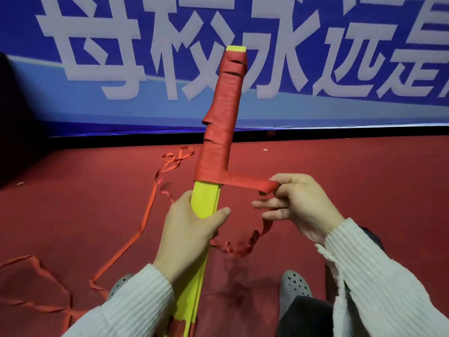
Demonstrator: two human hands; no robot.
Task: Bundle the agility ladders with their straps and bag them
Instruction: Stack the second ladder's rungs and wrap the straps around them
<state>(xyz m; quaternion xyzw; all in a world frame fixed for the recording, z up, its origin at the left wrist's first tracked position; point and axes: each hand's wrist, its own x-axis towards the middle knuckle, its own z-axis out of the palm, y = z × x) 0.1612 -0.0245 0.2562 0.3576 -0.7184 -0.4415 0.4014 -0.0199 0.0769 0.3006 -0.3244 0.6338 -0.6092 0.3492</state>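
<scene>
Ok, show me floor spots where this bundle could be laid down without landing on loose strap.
Bare red floor lies right of the right hand, up to the banner. Left of the rung bundle the loose strap trails; more coils below the right hand, by the shoes.

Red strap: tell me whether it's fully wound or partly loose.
Partly loose. The red strap wraps the upper yellow rungs; its tail trails on the floor.

white ribbed sleeves (136,302), grey perforated clogs (295,284), seemingly dark trousers (303,314).
</scene>
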